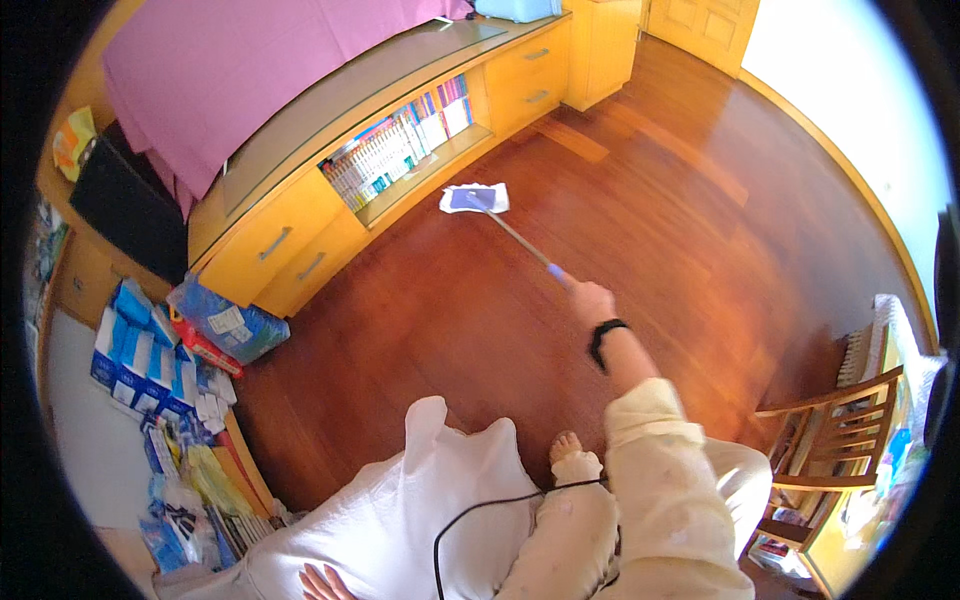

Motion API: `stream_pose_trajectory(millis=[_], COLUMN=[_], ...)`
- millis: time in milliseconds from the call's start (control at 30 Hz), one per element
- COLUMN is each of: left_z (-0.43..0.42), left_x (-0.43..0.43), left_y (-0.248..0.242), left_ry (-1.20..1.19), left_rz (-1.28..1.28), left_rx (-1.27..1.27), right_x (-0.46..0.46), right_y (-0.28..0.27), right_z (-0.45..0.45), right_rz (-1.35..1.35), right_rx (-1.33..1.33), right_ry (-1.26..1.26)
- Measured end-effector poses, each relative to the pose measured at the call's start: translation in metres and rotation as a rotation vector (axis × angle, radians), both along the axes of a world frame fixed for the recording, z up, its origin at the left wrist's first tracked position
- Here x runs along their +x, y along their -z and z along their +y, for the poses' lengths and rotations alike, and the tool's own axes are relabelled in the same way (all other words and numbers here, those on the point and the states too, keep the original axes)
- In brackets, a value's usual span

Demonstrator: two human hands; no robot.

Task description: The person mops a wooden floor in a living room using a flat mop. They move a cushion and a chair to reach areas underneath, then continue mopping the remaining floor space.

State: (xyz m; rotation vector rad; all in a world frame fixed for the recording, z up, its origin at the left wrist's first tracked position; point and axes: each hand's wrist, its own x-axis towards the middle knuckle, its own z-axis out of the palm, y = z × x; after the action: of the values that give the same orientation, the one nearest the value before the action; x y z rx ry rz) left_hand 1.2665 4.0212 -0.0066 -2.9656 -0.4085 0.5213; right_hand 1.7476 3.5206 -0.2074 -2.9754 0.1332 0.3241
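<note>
My right hand [594, 303] is closed around the handle of a flat mop [523, 241], with my arm stretched forward. The mop's purple head [474, 199] lies on a white cloth [501, 205] on the reddish wooden floor [420, 300], close to the base of a low wooden cabinet [427, 176]. At the bottom edge, my left hand [328, 583] rests on white fabric [405, 510] with its fingers apart. Part of that hand is cut off by the frame. A black cable [480, 510] runs across the fabric and my leg.
Books [405, 146] fill the cabinet's open shelf. To the left stand a plastic-wrapped package [232, 319], blue and white boxes [142, 364] and piled goods. A wooden chair [836, 442] stands at the right, beside a desk. A wooden door [705, 30] is at the far end.
</note>
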Motion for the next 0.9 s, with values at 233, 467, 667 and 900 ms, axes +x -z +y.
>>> stream_pose_trajectory(millis=[233, 467, 667, 900], left_z=[-0.008, -0.01, -0.008, -0.008], left_x=[-0.004, -0.005, -0.005, -0.004], left_y=[0.003, -0.004, -0.004, 0.003], left_ry=[0.001, -0.04, -0.035, 0.007], left_rz=[-0.08, -0.087, -0.074, -0.079], left_rx=[-0.015, -0.126, -0.087, 0.012], right_x=[-0.186, -0.316, -0.215, -0.053], right_y=[-0.096, -0.15, -0.053, 0.024], right_z=[-0.218, -0.278, -0.184, 0.009], right_rz=[0.163, 0.447, 0.24, -0.017], right_rx=[0.089, 0.523, 0.851, 0.649], right_ry=[-0.088, 0.441, 0.414, 0.214])
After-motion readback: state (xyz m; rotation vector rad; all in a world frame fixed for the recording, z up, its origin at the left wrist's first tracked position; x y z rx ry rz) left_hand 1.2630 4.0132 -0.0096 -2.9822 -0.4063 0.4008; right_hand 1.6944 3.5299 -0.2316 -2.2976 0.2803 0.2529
